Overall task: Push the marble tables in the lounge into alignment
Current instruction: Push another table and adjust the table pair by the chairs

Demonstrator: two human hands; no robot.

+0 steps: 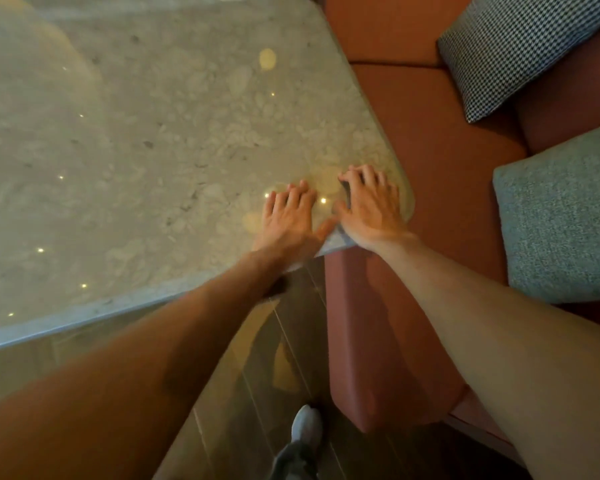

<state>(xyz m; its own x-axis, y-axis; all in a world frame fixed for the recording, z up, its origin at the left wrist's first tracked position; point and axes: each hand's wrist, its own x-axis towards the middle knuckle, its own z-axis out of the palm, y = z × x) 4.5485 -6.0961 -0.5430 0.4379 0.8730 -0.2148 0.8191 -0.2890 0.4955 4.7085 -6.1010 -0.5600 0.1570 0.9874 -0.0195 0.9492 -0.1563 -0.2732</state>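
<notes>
A grey marble table (146, 140) with a glossy top fills the left and middle of the view. Both my hands lie palm-down on its near right corner. My left hand (286, 218) presses the top with straight fingers, its wrist over the near edge. Just to the right, my right hand (369, 206) rests flat near the rounded corner, fingers spread and pointing away from me. The two thumbs almost touch. No second table is in view.
A rust-red sofa (440, 161) runs along the table's right edge, very close to the corner. A houndstooth cushion (520, 50) and a teal cushion (565, 216) lie on it. Dark wood floor (291, 358) and my grey shoe (305, 427) show below.
</notes>
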